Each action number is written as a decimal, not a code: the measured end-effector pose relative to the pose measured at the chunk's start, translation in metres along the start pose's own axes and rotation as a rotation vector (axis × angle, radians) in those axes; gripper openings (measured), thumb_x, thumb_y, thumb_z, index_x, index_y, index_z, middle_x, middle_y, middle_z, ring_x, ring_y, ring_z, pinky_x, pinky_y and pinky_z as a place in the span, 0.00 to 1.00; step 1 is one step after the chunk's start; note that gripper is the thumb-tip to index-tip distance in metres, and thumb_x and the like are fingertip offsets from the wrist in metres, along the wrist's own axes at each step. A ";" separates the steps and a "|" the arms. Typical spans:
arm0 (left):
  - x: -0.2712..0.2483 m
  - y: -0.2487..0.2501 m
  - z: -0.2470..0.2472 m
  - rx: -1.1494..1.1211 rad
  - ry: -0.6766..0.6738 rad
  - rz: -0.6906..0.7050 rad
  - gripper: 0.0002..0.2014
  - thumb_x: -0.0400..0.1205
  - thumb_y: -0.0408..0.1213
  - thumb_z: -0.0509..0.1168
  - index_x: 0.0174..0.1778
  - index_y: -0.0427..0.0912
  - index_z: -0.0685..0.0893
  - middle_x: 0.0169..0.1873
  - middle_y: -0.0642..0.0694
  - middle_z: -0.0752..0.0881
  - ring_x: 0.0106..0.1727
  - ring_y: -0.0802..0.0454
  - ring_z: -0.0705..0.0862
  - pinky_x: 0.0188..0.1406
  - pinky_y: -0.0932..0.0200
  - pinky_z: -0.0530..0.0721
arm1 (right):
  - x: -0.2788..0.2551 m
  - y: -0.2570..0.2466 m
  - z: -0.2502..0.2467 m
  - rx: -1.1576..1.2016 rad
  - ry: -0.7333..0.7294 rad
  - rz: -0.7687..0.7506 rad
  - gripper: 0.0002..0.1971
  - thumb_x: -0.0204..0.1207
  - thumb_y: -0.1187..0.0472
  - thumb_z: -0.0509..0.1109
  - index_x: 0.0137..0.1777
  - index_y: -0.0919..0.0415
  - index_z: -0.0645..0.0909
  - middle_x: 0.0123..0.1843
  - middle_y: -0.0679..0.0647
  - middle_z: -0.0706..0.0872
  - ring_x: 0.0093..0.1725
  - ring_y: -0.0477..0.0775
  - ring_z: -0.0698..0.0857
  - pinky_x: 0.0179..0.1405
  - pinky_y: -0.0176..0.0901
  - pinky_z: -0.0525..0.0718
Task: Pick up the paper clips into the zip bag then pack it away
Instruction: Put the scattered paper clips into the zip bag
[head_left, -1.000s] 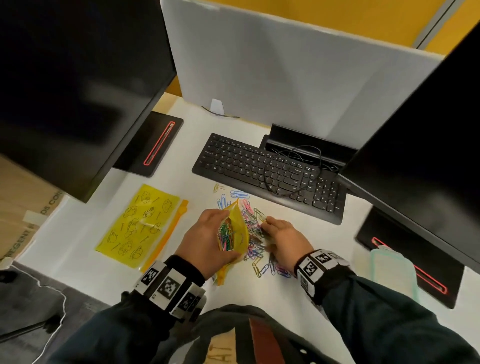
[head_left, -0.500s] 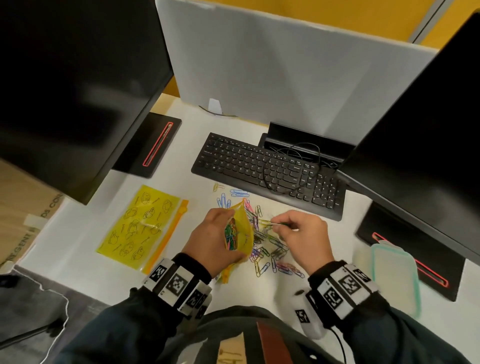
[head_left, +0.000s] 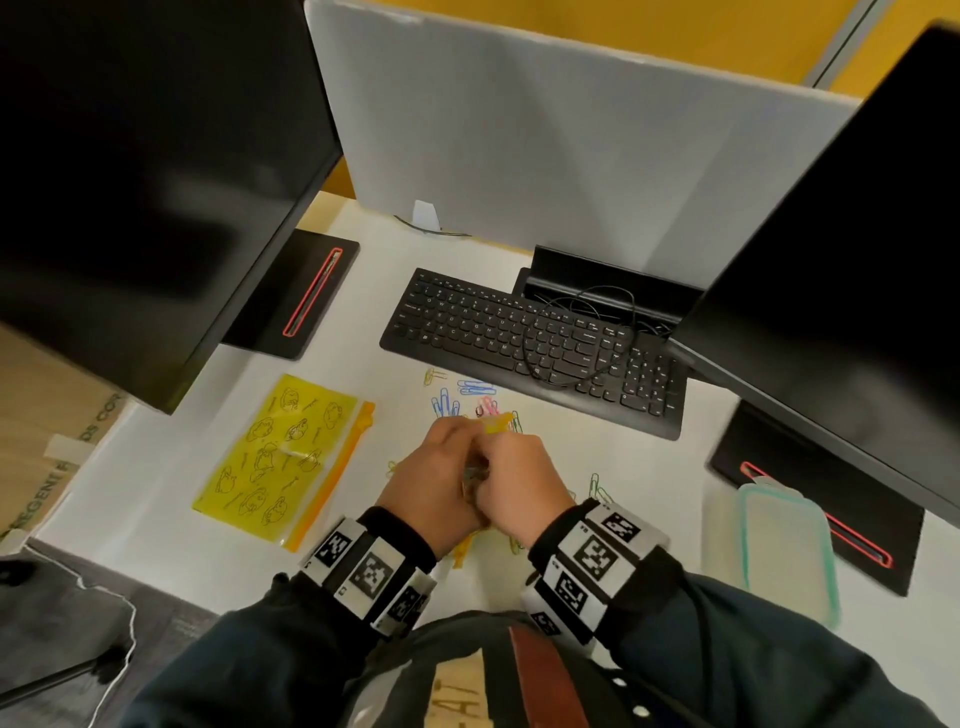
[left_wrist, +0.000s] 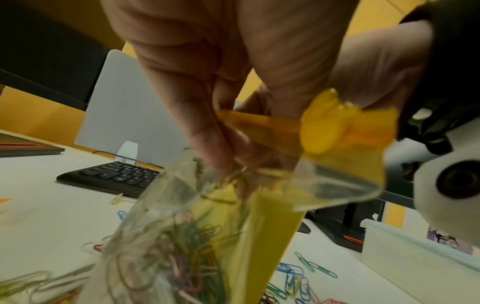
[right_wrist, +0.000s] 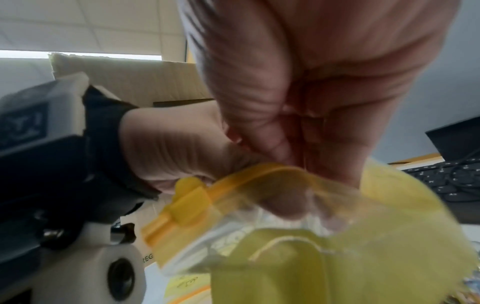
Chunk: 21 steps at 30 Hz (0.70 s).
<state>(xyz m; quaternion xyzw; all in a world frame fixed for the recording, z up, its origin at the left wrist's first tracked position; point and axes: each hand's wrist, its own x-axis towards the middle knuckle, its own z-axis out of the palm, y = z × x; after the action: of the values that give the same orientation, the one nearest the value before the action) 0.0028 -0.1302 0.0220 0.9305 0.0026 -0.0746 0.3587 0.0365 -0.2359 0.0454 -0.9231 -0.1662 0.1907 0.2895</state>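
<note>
Head view looks steeply down and forward from above onto the desk, wide-angle, taking in both hands, the keyboard and the monitors at the sides. Left wrist view sits very close under the left hand, facing along its fingers toward the keyboard. Right wrist view is equally close under the right hand, blurred. All three share the zip bag; each wrist view shows the other wrist's camera.

Right hand now up off the desk, pressed against left hand, fingertips dipping into the open mouth of the zip bag instead of reaching among the loose paper clips. Bag now mostly hidden between both hands.
</note>
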 end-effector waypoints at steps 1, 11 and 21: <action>0.000 0.000 -0.001 0.003 0.004 0.007 0.37 0.63 0.34 0.75 0.69 0.41 0.71 0.68 0.44 0.72 0.61 0.49 0.80 0.56 0.75 0.67 | -0.001 0.000 0.000 -0.035 -0.046 0.002 0.16 0.69 0.72 0.61 0.55 0.65 0.83 0.52 0.65 0.88 0.53 0.65 0.85 0.48 0.45 0.81; -0.003 -0.009 -0.015 0.001 0.017 -0.079 0.42 0.62 0.41 0.79 0.72 0.45 0.69 0.68 0.48 0.72 0.53 0.44 0.81 0.53 0.66 0.73 | 0.000 0.076 -0.029 0.080 0.138 0.311 0.19 0.72 0.66 0.71 0.63 0.57 0.79 0.61 0.56 0.84 0.54 0.55 0.84 0.62 0.47 0.81; -0.002 -0.008 -0.014 0.022 0.026 -0.086 0.39 0.65 0.42 0.77 0.72 0.45 0.69 0.69 0.47 0.72 0.51 0.41 0.82 0.51 0.65 0.75 | -0.019 0.095 0.035 -0.269 -0.077 0.216 0.31 0.69 0.57 0.74 0.71 0.57 0.68 0.64 0.56 0.72 0.65 0.59 0.72 0.59 0.50 0.79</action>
<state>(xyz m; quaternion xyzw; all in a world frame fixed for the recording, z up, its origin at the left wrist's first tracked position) 0.0025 -0.1148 0.0265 0.9343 0.0464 -0.0780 0.3447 0.0229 -0.3006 -0.0332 -0.9580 -0.1010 0.2319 0.1348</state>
